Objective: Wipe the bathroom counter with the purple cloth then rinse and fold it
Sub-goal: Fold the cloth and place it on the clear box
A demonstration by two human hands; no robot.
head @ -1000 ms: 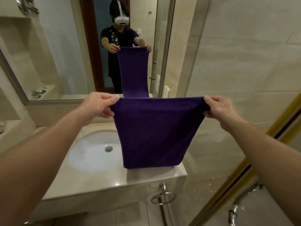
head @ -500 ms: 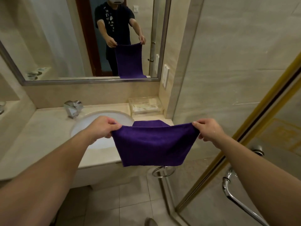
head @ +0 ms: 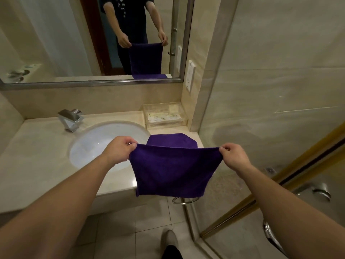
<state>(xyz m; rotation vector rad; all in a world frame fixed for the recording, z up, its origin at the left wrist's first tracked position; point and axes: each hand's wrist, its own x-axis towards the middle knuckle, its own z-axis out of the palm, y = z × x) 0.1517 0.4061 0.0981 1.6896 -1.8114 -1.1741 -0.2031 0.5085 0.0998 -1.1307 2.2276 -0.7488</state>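
The purple cloth (head: 171, 169) is held stretched by its upper corners. One corner is pinched by the left hand (head: 119, 150) at 9 o'clock and the other by the right hand (head: 233, 156) at 3 o'clock, with the hands well apart. Its far part is laid on the counter (head: 37, 156), at 3 o'clock of the sink (head: 97, 144).

The hanging purple cloth (head: 171, 171) hides the right front corner of the counter (head: 37, 156) and most of the towel ring (head: 177, 202). What lies in the clear tray (head: 168, 125) is too blurred to identify. The picture's top edge cuts off the mirror (head: 56, 43) and the reflected person's head
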